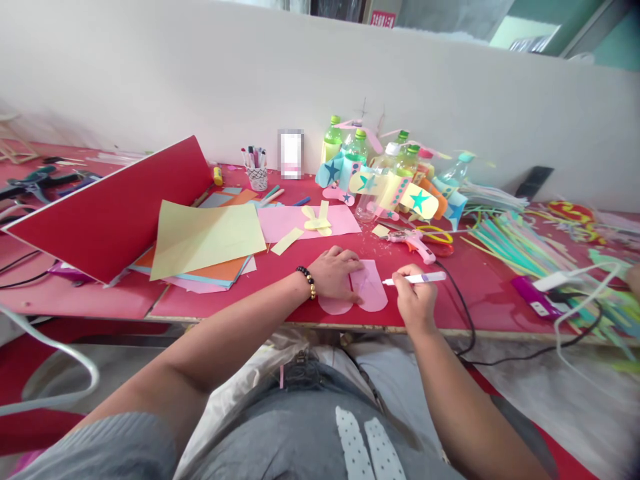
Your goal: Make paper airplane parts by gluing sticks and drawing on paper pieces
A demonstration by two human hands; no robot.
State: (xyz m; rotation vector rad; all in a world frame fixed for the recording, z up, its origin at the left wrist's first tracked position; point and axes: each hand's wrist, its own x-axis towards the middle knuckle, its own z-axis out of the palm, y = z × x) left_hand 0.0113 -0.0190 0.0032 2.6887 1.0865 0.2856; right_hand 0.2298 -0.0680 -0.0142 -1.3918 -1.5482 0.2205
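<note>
My left hand (336,275) lies with fingers stretched over two pink paper pieces with rounded ends. The right pink piece (373,295) bears a faint drawn outline, partly hidden by my fingers. Much of the left pink piece (334,305) is under my palm. Pinched in my right hand (416,305) is a white and purple marker (427,277), its tip at the right edge of the right piece. Just beyond lie a pink sheet (280,223) and cut yellow paper shapes (317,219).
Bottles with paper wings (393,183) stand along the wall. A pink glue gun (415,244) with a cord lies nearer. Left are a yellow sheet (207,237) and a leaning red board (125,207). A pen cup (257,177) stands behind; pastel strips (520,250) cover the right.
</note>
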